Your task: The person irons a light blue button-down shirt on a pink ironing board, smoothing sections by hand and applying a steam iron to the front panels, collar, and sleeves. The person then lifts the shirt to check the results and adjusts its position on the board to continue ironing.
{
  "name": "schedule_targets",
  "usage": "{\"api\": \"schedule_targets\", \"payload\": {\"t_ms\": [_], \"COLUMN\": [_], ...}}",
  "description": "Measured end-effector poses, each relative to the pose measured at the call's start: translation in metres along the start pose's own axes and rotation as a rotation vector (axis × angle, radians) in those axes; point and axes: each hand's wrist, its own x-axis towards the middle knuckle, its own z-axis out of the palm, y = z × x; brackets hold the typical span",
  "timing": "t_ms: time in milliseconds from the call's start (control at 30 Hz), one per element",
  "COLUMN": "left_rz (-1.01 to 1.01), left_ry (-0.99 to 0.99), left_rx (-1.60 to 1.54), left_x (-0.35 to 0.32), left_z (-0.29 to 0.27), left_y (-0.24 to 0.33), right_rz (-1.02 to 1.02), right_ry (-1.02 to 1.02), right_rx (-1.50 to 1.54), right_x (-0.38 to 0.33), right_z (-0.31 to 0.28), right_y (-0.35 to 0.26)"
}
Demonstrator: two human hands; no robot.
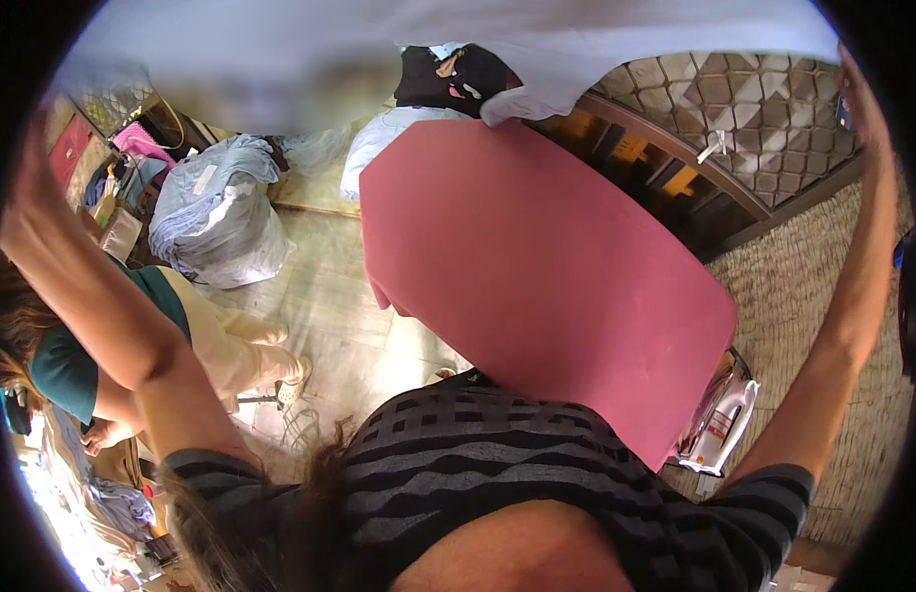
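Both my arms are raised and stretched wide, and a pale bluish-white cloth [616, 28] spans the top of the view between them. At the right rim my right hand [860, 99] is closed on one end of the cloth. My left hand [31, 163], dim at the left rim, is up by the other end; its fingers are mostly hidden in shadow. One corner of the cloth hangs down to the far end of a padded ironing board [537, 257] with a dark pink cover. An iron [722, 426] rests at the board's near right end.
A big bundle of blue-grey clothes [221, 207] stands on the floor to the left. Beside me at left sits another person in a green top [68, 365]. A metal lattice gate [754, 118] lies beyond the board, with a textured wall [803, 286] at right.
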Motion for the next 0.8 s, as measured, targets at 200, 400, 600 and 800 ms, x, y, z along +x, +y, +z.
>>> {"api": "schedule_targets", "payload": {"t_ms": [200, 400, 600, 800], "left_rz": [-0.31, -0.807, -0.884, -0.653], "left_ry": [-0.356, -0.636, -0.879, -1.005], "left_rx": [-0.754, -0.98, -1.173, -1.031], "left_x": [-0.056, -0.107, -0.112, -0.086], "left_z": [0.149, 0.307, 0.37, 0.433], "left_y": [-0.119, -0.217, -0.218, -0.21], "right_rz": [0.578, 1.1, 1.017, 0.903], "right_ry": [-0.114, 0.322, 0.11, 0.038], "right_rx": [0.799, 1.005, 0.046, -0.426], "right_x": [-0.229, -0.378, -0.399, -0.42], "right_z": [0.119, 0.176, 0.18, 0.15], "right_y": [0.113, 0.194, 0.174, 0.185]}}
